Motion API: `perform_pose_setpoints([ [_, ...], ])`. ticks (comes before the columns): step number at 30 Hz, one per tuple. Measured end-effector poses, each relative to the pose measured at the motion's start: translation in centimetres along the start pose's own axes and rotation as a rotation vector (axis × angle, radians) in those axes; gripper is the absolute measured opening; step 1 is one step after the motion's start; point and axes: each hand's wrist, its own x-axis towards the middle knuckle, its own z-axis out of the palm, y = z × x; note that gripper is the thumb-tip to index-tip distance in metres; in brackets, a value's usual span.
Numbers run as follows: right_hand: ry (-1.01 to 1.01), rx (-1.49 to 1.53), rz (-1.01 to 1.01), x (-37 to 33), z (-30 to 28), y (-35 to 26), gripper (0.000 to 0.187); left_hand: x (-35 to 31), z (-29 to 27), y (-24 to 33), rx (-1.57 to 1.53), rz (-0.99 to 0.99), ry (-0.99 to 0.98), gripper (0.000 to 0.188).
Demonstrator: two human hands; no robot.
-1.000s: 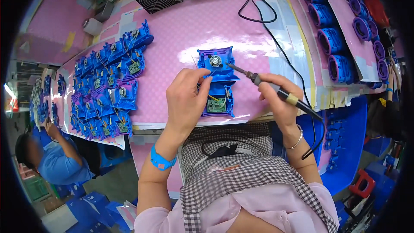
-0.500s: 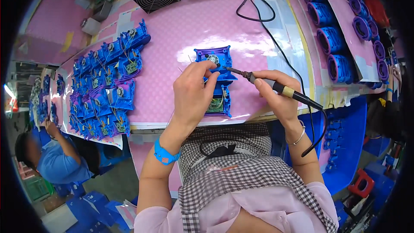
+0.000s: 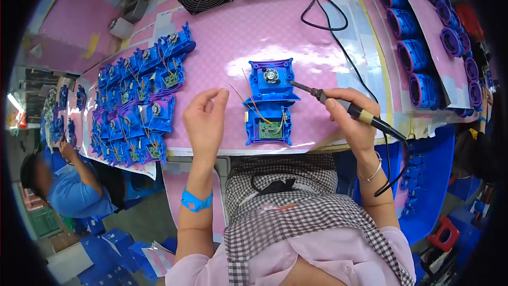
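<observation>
Right hand [image 3: 355,119] was wrapped around the soldering iron [image 3: 338,105], tip angled up-left, touching the blue housing [image 3: 271,100] mid-bench on the pink mat [image 3: 222,47]. Left hand [image 3: 205,122] hovered left of it, palm down, thumb and forefinger pinched on a thin wire [image 3: 236,92]. I saw more blue housings [image 3: 140,100] stacked far left.
</observation>
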Motion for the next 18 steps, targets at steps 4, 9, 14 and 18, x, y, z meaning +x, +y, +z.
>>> perform_pose_setpoints([
  [4,0.060,0.074,0.119,-0.1,-0.4,-0.1,0.017,-0.5,0.3,-2.1,-0.191,-0.319,-0.036,0.024],
  [9,0.067,0.062,0.095,-0.3,-0.7,-0.1,0.017,-0.7,1.8,-3.2,0.115,-0.286,-0.078,0.030],
  [14,0.039,0.061,0.113,-0.3,-0.2,0.3,0.016,-0.4,1.3,-2.3,-0.108,-0.344,-0.103,0.026],
  [18,0.019,0.075,0.074,-0.3,-0.1,0.4,0.016,-1.5,1.3,-0.1,-0.106,-0.009,0.006,0.015],
])
